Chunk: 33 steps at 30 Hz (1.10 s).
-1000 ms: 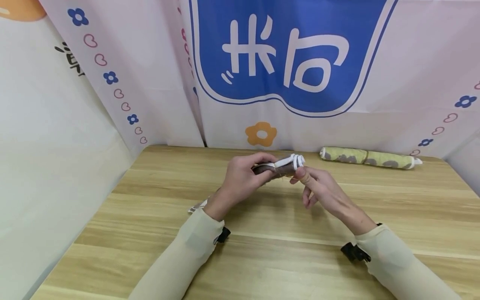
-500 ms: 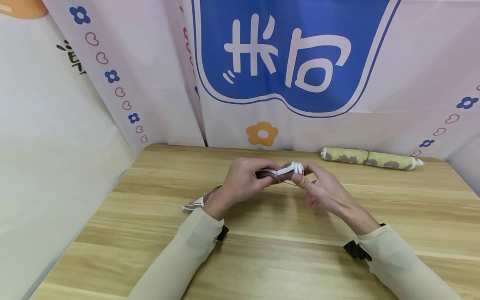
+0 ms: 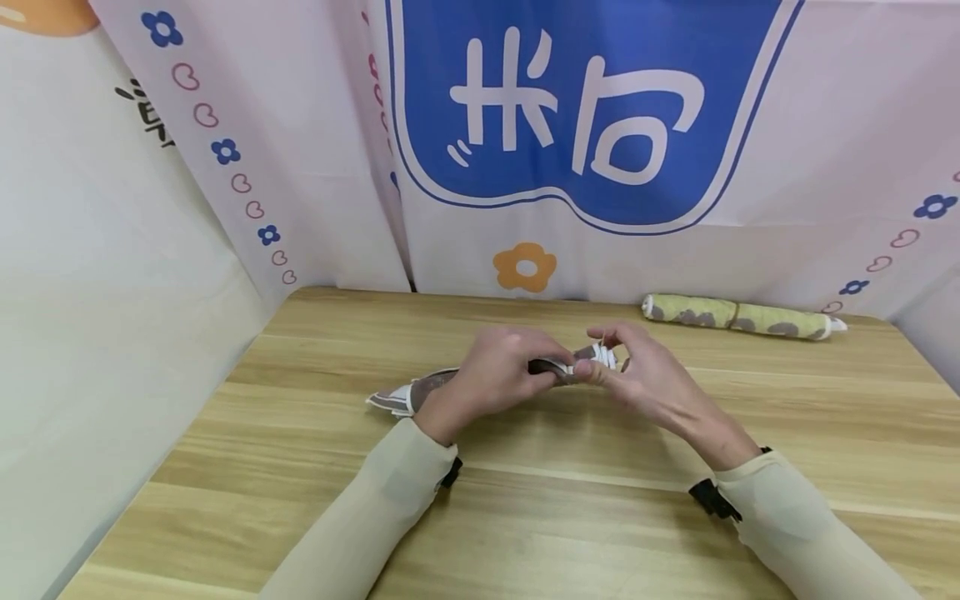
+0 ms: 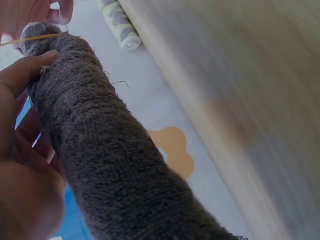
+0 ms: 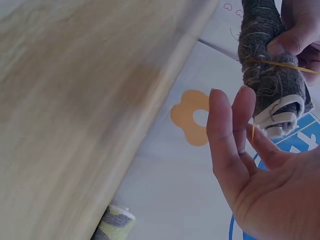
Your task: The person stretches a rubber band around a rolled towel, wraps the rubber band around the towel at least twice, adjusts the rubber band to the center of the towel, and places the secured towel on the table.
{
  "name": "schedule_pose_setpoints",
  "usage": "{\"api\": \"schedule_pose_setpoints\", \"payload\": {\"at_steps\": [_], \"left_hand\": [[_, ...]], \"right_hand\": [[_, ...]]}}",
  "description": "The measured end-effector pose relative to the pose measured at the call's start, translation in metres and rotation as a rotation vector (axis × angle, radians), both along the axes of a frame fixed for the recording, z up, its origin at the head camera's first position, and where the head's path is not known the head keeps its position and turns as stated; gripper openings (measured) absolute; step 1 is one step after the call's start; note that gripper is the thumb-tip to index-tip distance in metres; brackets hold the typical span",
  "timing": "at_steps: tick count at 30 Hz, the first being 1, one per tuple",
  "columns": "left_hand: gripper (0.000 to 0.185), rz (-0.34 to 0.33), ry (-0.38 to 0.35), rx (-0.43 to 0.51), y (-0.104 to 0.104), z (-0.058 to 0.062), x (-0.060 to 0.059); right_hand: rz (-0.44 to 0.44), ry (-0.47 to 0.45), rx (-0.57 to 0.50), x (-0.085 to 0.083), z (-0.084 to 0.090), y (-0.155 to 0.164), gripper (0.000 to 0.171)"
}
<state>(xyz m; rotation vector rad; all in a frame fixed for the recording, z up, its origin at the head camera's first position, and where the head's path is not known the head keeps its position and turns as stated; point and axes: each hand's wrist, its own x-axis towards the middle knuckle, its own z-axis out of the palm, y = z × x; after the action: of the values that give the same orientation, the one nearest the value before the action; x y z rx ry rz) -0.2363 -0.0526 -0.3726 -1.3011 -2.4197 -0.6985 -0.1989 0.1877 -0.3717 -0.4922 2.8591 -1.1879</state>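
Note:
A rolled brown towel (image 3: pixel 431 388) with white edging lies slantwise under and beyond my left hand (image 3: pixel 495 371), which grips it near its right end. In the left wrist view the roll's fuzzy dark side (image 4: pixel 110 145) fills the middle, the left thumb pressed to it. A thin yellow rubber band (image 5: pixel 280 64) crosses the towel close to its white-edged end and stretches out to the side. My right hand (image 3: pixel 652 379) is at that end, thumb and index finger working the band; a strand of it shows at the index finger in the right wrist view.
A second rolled towel (image 3: pixel 693 312), yellow-green with grey patches and banded round its middle, lies at the back right of the wooden table (image 3: pixel 525 517). Behind the table hangs a printed white cloth (image 3: pixel 330 233) with a blue sign and an orange flower.
Both hands and the towel's white end have come lower, toward the table. The right thumb and index finger have spread around that end, and more of the towel's left end shows.

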Motion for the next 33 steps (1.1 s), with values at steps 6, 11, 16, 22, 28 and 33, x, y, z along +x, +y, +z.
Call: {"api": "schedule_pose_setpoints", "payload": {"at_steps": [6,11,16,22,28,33], "left_hand": [[0.019,-0.032,0.017,0.004,0.003,-0.002,0.0],[0.021,-0.029,0.073,0.037,0.003,-0.004,0.0],[0.023,-0.024,0.105,0.077,0.004,-0.006,0.001],[0.022,-0.051,0.109,0.108,0.006,-0.009,0.001],[0.022,-0.043,0.115,0.112,0.008,-0.011,0.002],[0.029,-0.03,0.103,0.13,0.009,-0.011,0.003]], "right_hand": [[0.022,0.035,0.022,-0.003,-0.004,-0.002,0.075],[0.038,0.101,0.051,-0.003,-0.008,-0.004,0.069],[0.022,0.119,0.063,-0.003,-0.009,-0.006,0.067],[0.0,0.14,0.117,-0.002,-0.011,-0.011,0.074],[-0.009,0.138,0.124,0.0,-0.013,-0.013,0.077],[-0.02,0.124,0.137,0.0,-0.012,-0.012,0.079]]}}
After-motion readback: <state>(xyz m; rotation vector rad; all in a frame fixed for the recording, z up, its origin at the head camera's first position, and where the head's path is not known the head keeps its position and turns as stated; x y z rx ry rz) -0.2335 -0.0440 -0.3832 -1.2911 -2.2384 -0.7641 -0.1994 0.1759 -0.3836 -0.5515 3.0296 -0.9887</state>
